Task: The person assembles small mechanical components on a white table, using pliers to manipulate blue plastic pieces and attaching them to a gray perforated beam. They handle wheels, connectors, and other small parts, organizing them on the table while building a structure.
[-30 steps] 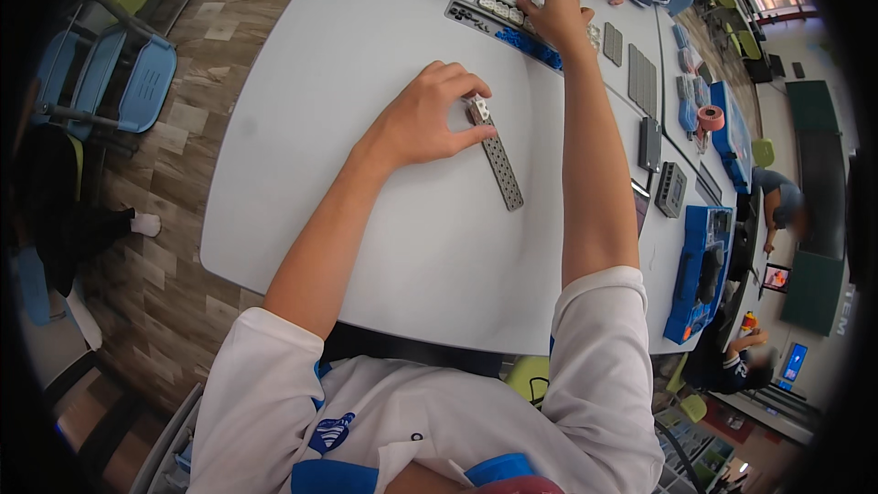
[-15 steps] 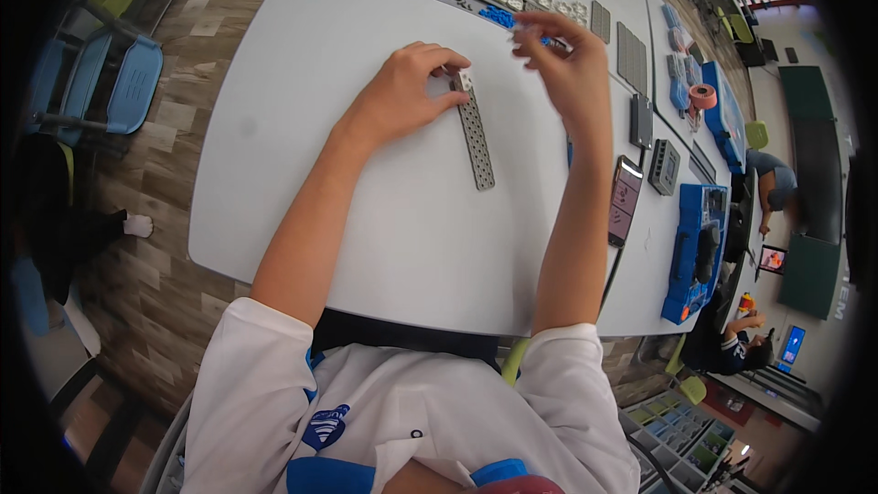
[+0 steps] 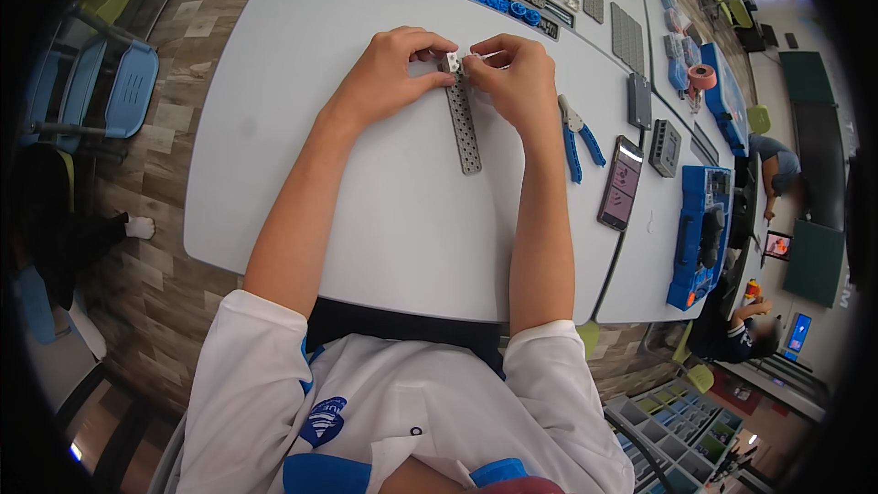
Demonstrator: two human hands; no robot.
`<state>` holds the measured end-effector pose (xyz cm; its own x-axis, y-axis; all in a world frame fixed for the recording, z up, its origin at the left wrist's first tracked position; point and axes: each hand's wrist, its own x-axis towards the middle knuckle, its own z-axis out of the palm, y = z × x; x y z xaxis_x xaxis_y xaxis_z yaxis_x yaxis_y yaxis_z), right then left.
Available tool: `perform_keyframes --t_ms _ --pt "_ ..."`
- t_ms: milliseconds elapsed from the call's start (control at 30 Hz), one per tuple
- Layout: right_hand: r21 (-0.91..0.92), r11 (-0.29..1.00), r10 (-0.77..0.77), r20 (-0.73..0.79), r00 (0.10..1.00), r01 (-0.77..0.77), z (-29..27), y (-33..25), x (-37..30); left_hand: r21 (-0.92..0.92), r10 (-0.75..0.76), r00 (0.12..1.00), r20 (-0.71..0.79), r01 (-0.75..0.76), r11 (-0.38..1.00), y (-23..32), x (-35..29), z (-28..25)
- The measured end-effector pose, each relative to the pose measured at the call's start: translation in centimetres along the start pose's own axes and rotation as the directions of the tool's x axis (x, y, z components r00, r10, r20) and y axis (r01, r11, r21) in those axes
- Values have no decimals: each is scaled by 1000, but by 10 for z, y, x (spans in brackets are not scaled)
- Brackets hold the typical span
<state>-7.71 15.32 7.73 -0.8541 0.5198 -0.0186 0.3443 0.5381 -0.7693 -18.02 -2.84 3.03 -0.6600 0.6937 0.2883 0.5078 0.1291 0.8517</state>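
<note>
Both hands' grips close at the far end of a long grey perforated metal strip [image 3: 463, 119]: the left hand [image 3: 389, 73] pinches the strip's top, the right hand [image 3: 517, 82] pinches a small white block [image 3: 455, 61] against it. Beneath them spreads the rounded white tabletop [image 3: 302, 174], the strip lying flat at its middle. Blue-handled pliers [image 3: 576, 135] lie just right of the right hand, a dark smartphone [image 3: 622, 183] beyond them.

One head view only. We look steeply down from above the shoulders onto the table [image 3: 302, 201], facing forward. Fingers [image 3: 437, 53] sit upper centre, near; chest fills the bottom edge. Fisheye bends the rim.
</note>
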Motion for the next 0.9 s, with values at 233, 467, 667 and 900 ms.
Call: perform_keyframes --t_ms 233,467,667,900 --pt "-47 999 -24 35 999 26 2 -5 4 -8 49 999 -10 -49 999 -1 -1 -1" --pt "-120 987 -110 11 994 111 4 -15 -1 18 65 996 -65 -63 998 2 2 8" --pt "-100 975 -204 -19 979 201 5 -16 -11 8 22 995 -101 -21 1000 0 4 13" --pt "-9 969 -245 20 969 245 -3 -12 -16 20 8 995 -98 -6 1000 1 3 12"
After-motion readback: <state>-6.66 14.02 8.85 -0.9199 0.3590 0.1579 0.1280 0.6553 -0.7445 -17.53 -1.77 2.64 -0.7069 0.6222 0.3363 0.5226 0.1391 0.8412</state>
